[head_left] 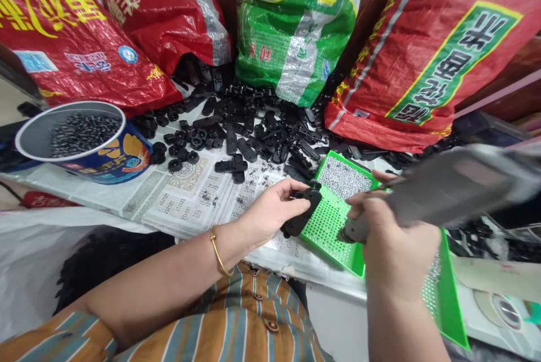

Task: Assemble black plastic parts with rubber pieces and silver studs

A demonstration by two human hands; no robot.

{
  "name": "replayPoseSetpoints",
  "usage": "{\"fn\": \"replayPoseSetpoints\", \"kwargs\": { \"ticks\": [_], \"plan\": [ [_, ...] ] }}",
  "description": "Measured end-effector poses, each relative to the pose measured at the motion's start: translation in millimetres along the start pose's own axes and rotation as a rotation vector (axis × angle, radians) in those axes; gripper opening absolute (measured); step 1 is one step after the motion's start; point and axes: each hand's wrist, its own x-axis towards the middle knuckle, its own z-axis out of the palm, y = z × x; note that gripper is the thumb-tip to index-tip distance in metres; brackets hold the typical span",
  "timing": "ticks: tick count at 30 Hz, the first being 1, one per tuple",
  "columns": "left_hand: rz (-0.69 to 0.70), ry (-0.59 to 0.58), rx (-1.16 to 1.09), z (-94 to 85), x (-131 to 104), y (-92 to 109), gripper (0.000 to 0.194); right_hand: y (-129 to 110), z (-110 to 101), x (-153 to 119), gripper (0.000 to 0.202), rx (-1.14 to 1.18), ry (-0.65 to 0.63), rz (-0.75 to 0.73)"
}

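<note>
Open tabletop lies left of our left hand, whose thumb and fingers pinch a black plastic part by the left edge of the green basket, long axis near-left to far-right. Our right hand wraps the grey power screwdriver, nose pointing left.

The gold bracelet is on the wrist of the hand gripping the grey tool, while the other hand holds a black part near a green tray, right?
Not quite: the head view shows the gold bracelet on the wrist of the left hand, the one holding the black part near a green tray. The right hand does grip the grey tool.
</note>
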Motion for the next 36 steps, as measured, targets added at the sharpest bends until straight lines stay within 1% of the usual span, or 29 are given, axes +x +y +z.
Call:
{"fn": "replayPoseSetpoints", "kwargs": {
  "ticks": [1, 3, 5, 7, 9, 12, 14, 18, 20, 22, 25, 27, 30, 33, 36],
  "plan": [
    [0.03, -0.031, -0.028, 1.7, -0.1, 2.9, 0.027, 2.9, 2.0, 0.9, 0.021, -0.089, -0.038, 0.054],
    [0.057, -0.098, -0.049, 5.6, -0.4, 8.4, 0.033, 6.7, 6.6, 2.7, 0.025, -0.115, -0.083, 0.125],
    [0.073, -0.12, -0.057, 8.5, -1.4, 12.3, 0.042, 8.4, 10.0, 4.2, 0.025, -0.036, -0.103, 0.142],
    [0.086, -0.09, -0.053, 8.8, -3.8, 13.3, 0.049, 9.6, 11.0, 5.4, 0.025, 0.078, -0.074, 0.135],
    [0.069, -0.065, -0.016, 6.1, -7.7, 10.6, 0.045, 11.4, 10.2, 6.1, 0.025, 0.144, -0.013, 0.151],
    [-0.047, -0.136, 0.075, 1.2, -14.6, 2.2, 0.027, 14.5, 9.0, 6.1, 0.026, 0.168, 0.091, 0.197],
    [-0.106, -0.152, 0.098, 0.5, -18.1, -3.1, 0.021, 16.3, 9.5, 4.9, 0.026, 0.165, 0.127, 0.182],
    [-0.142, -0.101, 0.074, 4.5, -21.9, -7.3, 0.017, 18.3, 10.9, 1.2, 0.024, 0.149, 0.152, 0.129],
    [-0.124, -0.093, 0.084, 5.2, -23.1, -7.3, 0.016, 19.3, 10.2, 0.7, 0.026, 0.148, 0.14, 0.14],
    [-0.086, -0.046, 0.103, 3.7, -23.9, -7.8, 0.015, 21.7, 8.7, 3.1, 0.027, 0.19, 0.152, 0.142],
    [-0.053, 0.048, 0.076, -1.4, -24.3, -10.9, 0.015, 29.7, 7.0, 12.8, 0.023, 0.357, 0.265, 0.07],
    [-0.045, 0.079, 0.048, -5.1, -23.8, -14.8, 0.015, 38.1, 7.4, 21.3, 0.024, 0.459, 0.32, -0.006],
    [-0.03, 0.131, 0.061, -10.3, -22.6, -21.3, 0.015, 51.3, 11.4, 31.7, 0.031, 0.531, 0.313, -0.066],
    [-0.039, 0.192, 0.1, -14.3, -22.7, -25.0, 0.013, 60.0, 18.3, 37.7, 0.034, 0.545, 0.31, -0.073],
    [-0.082, 0.182, 0.104, -16.1, -24.5, -25.1, 0.013, 64.4, 24.9, 41.3, 0.033, 0.539, 0.312, -0.067]
  ]
}}
